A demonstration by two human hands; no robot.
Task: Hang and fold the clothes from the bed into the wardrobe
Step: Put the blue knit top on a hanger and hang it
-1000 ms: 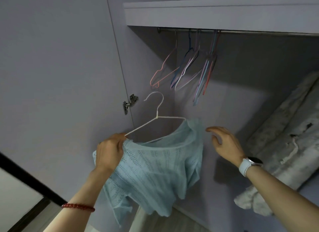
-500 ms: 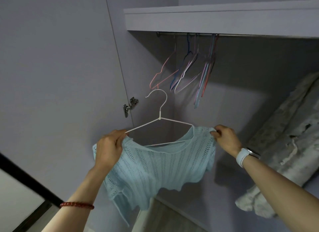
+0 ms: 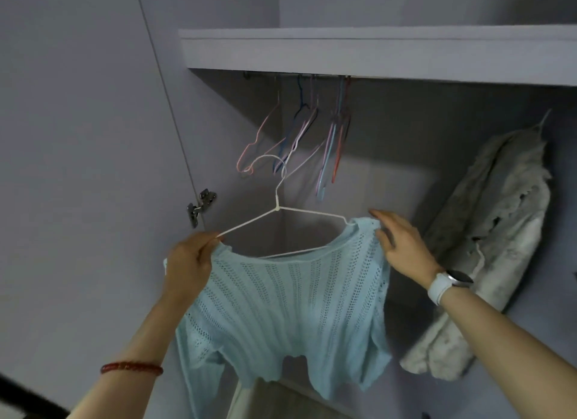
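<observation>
Here the light blue knit top (image 3: 281, 300) hangs on a white wire hanger (image 3: 281, 212), held up in front of the open wardrobe (image 3: 374, 53), between your two hands. Your left grip (image 3: 190, 262) is closed on the top's left shoulder, pinching knit and the hanger's left arm together at the fingertips. Your right grip (image 3: 402, 244) rests on the top's right shoulder where it meets the hanger's right end; the fingers are spread and only loosely curled over the fabric, not clamped. The neckline sags below the hanger's lower wire, and the body of the top drops down from both grips, its ragged hem hanging free beneath your wrists.

The hanger's hook rises above and between your grips, tilted a little to the left, and is not on the rail. Higher up, above the hook, a bunch of coloured empty hangers (image 3: 299, 137) dangles from the rail (image 3: 281, 74) under the wardrobe shelf (image 3: 374, 48); the white hook overlaps the lowest of them in this view, though you cannot tell whether they touch. Just above your left grip sits a metal door hinge (image 3: 201, 205) on the wardrobe's side panel. To the right of your right grip, well apart, a pale fluffy garment (image 3: 499, 231) hangs inside. A red bead bracelet (image 3: 131, 367) circles your left wrist and a white-strapped watch (image 3: 449, 281) your right.
</observation>
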